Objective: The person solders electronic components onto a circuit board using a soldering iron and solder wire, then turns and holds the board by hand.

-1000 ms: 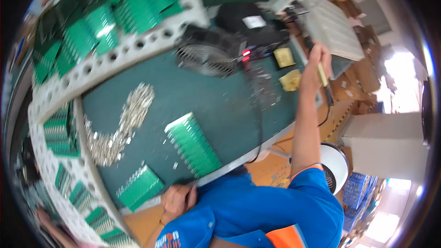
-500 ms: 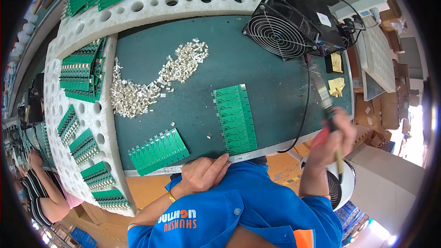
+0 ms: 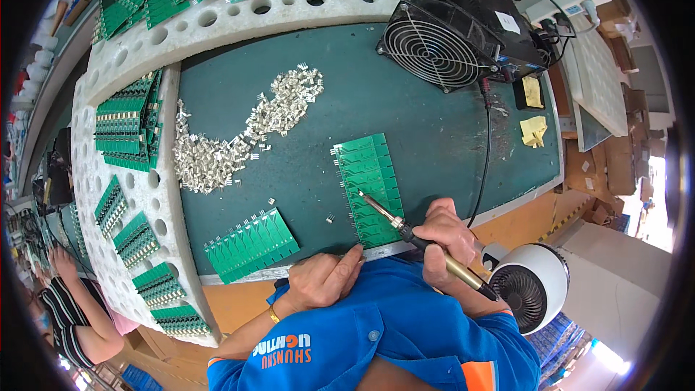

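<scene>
A soldering iron (image 3: 405, 231) is being held slanted, its tip touching a green panel of circuit boards (image 3: 369, 188) that is lying flat near the bench's front edge.

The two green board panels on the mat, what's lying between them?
In the head view, between the left panel and the right panel, only a few stray metal parts on bare mat.

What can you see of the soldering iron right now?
The soldering iron is a slim pen-shaped tool: a thin metal tip, a dark collar and a brass-coloured handle. The right hand grips it like a pen, tilted, handle toward the person's body. Its tip rests over the strip of green circuit boards lying on the green mat. A dark cable runs across the mat beside the hand.
</scene>
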{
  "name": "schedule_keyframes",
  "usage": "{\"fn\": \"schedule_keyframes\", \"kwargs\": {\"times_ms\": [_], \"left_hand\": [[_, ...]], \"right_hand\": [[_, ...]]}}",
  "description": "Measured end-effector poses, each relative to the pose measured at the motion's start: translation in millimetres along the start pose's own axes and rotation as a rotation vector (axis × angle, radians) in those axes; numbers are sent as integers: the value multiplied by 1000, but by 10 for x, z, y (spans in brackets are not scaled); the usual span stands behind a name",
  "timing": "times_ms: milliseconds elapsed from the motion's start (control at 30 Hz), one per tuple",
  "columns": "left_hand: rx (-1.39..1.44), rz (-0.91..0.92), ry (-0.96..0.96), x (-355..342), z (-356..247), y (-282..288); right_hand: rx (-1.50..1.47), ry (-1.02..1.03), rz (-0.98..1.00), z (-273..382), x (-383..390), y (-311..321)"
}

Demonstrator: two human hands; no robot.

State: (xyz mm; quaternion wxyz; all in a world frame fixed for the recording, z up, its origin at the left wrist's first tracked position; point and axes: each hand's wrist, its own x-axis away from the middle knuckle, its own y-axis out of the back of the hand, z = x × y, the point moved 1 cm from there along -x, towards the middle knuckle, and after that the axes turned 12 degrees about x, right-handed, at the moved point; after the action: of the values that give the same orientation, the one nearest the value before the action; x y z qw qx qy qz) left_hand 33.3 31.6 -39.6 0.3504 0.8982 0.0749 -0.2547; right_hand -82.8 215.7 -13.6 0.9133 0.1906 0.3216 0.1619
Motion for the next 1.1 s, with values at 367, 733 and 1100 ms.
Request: {"fn": "schedule_keyframes", "kwargs": {"times_ms": [367, 733, 1100], "left_hand": [[-42, 23, 25, -11, -23, -7], [-39, 19, 49, -18, -17, -35], [-52, 37, 72, -24, -37, -34]], "right_hand": [[-23, 13, 13, -69, 0, -50], [-32, -33, 9, -74, -38, -67], [-7, -44, 41, -44, -75, -45]]}}
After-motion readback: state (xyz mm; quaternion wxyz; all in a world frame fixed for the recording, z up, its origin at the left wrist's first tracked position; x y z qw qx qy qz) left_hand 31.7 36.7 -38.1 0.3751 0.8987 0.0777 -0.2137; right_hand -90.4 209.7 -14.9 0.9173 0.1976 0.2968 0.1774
